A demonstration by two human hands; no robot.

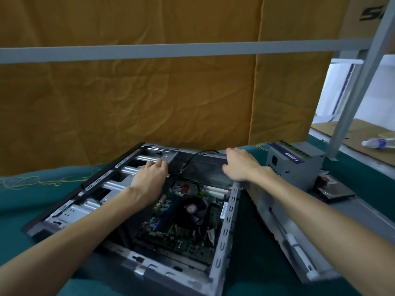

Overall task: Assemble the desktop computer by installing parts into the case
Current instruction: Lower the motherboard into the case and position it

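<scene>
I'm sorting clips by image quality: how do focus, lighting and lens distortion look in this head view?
Head view: soft overall, the left hand and right hand slightly smeared; wide-angle bending curves the grey metal shelf rail; the white window area at right is overexposed, while the open grey metal computer case interior sits dim, its green motherboard detail murky.

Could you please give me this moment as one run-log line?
case open, motherboard fitted | left hand on drive cage | right hand on far edge | power supply outside, right
</scene>
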